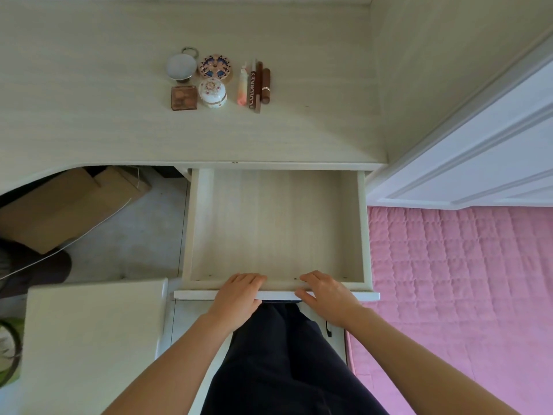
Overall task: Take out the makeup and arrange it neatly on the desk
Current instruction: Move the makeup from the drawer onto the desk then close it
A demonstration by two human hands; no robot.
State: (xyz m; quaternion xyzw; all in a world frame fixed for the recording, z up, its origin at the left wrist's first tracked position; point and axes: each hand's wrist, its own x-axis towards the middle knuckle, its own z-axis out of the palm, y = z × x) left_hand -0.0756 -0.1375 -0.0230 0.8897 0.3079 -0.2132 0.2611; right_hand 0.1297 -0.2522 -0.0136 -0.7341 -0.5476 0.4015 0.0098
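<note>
The pale wooden drawer (275, 223) stands pulled out below the desk (89, 115), and nothing lies inside it. My left hand (239, 292) and my right hand (324, 293) both rest on its front panel (194, 294), fingers curled over the top edge and thumbs on the outer face. On the desk the makeup sits in a tidy group: a round white compact (180, 66), a patterned round compact (215, 66), a square brown palette (184, 97), a floral white jar (212, 93) and several slim tubes (256, 83) side by side.
A pink quilted bed (463, 280) lies to the right, beside a white door (478, 151). At the lower left is a white stool or cabinet top (89, 339). Cardboard boxes (65, 202) and a cable sit on the floor under the desk.
</note>
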